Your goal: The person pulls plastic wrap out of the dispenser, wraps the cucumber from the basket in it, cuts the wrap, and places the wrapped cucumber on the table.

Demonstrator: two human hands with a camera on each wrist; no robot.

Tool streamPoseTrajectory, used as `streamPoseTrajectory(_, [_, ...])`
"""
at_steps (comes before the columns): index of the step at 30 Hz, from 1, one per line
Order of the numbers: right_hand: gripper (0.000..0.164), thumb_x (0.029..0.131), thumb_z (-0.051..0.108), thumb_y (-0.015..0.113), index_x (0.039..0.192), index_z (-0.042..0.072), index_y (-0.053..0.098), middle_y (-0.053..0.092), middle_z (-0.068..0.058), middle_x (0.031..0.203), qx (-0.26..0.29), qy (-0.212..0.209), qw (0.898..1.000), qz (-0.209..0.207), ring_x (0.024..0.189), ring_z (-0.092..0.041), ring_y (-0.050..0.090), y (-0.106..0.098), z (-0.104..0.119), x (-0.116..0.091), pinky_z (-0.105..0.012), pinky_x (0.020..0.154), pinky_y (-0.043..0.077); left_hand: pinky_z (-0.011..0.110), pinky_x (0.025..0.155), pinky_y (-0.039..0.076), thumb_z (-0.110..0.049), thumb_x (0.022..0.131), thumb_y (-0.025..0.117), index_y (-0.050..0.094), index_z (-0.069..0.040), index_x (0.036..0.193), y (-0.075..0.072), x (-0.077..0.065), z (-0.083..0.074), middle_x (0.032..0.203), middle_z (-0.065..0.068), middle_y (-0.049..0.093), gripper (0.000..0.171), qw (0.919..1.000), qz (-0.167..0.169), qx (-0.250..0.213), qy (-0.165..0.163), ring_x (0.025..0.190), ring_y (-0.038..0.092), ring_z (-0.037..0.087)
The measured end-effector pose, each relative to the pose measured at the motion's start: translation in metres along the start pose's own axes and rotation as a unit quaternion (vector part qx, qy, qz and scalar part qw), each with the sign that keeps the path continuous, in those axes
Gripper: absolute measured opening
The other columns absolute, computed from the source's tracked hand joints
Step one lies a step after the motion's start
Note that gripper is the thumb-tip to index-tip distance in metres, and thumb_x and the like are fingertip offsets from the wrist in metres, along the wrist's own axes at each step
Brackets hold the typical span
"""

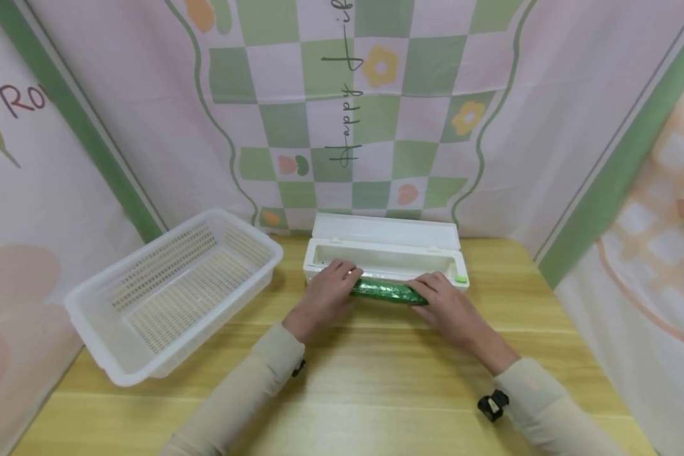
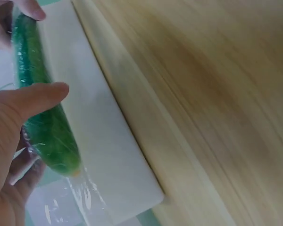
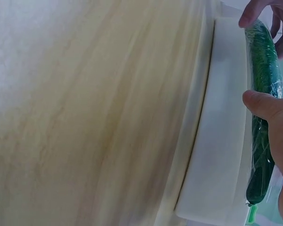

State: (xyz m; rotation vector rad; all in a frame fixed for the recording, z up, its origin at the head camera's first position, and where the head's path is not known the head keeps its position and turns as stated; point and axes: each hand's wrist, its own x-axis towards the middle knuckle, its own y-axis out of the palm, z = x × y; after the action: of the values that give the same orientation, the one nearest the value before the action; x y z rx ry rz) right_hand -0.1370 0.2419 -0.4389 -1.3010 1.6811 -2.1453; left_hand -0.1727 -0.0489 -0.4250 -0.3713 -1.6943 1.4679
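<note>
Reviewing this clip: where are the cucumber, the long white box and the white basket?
Cucumber (image 1: 389, 291): head view, on the middle of its visible side.
Long white box (image 1: 387, 232): head view, on its raised lid.
White basket (image 1: 275, 252): head view, on its rim's right-hand corner.

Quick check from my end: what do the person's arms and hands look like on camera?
Both hands, left hand and right hand, are bare, without gloves. The left sleeve and right sleeve are long, plain pale beige, with broad cuffs. A small black device shows by the right cuff; a dark piece peeks out by the left.
</note>
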Motion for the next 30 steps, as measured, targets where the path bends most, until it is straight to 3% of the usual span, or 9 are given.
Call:
streamPoseTrajectory(6, [0.053,0.079,0.011,0.093,0.127,0.001,0.072,0.071,-0.012,0.116,0.021,0.014,1.000,0.013,0.107,-0.028,0.064,-0.002,-0.001,0.000,-0.043,0.087,0.062,0.029,0.097,0.058,-0.014,0.091,0.084,0.070,-0.007,0.119,0.004,-0.001,0.003,0.115,0.005,0.070,0.032,0.9994,-0.029,0.014,0.016,0.109,0.064,0.022])
streamPoseTrajectory(10, [0.055,0.078,0.012,0.093,0.127,0.001,0.071,0.072,-0.012,0.116,0.020,0.010,1.000,0.010,0.106,-0.028,0.065,-0.004,-0.001,0.001,-0.043,0.087,0.063,0.028,0.093,0.059,-0.006,0.093,0.080,0.070,-0.007,0.117,0.004,-0.001,0.004,0.112,0.006,0.069,0.026,0.9989,-0.040,0.009,0.024,0.105,0.065,0.022])
streamPoseTrajectory(20, [0.068,0.068,0.016,0.098,0.126,-0.004,0.068,0.073,-0.019,0.117,-0.019,-0.021,0.999,-0.032,0.107,-0.034,0.067,-0.006,-0.004,0.000,-0.047,0.090,0.063,0.028,0.095,0.060,-0.006,0.097,0.075,0.071,-0.007,0.121,-0.004,0.001,0.002,0.117,0.007,0.071,0.024,0.9997,-0.017,-0.001,0.017,0.108,0.066,0.022])
streamPoseTrajectory(30, [0.057,0.068,0.009,0.097,0.117,-0.005,0.070,0.072,-0.018,0.110,-0.038,-0.041,0.997,-0.049,0.100,-0.033,0.067,-0.003,-0.006,0.000,-0.045,0.083,0.063,0.028,0.092,0.061,-0.003,0.099,0.071,0.071,-0.006,0.122,-0.012,0.001,-0.002,0.119,0.008,0.071,0.024,0.9999,-0.007,-0.011,0.003,0.109,0.067,0.024])
